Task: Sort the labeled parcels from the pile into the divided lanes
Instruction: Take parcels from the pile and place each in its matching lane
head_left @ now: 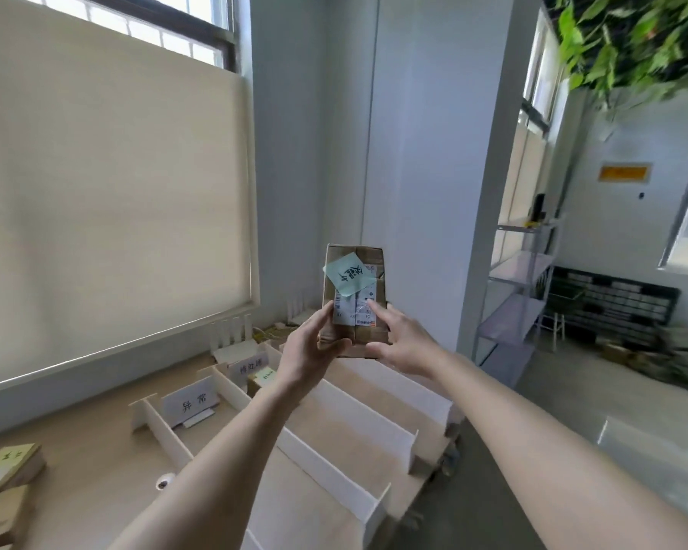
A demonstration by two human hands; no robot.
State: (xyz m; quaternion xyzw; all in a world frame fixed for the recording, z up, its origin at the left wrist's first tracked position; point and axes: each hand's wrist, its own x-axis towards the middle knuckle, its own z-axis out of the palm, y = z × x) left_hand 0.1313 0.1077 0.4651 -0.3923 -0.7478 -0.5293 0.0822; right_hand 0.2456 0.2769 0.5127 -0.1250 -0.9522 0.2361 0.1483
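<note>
I hold a small brown parcel [354,295] up in the air, above the white lanes [346,426] on the worktop [96,450]. My left hand [314,347] grips its bottom left corner. My right hand [398,343] holds its right side, with one finger on the white label [354,311]. A green note [348,273] is stuck on top. More parcels [5,482] lie far left.

four parcels [354,295], two hands [314,347], two signs [190,404].
</note>
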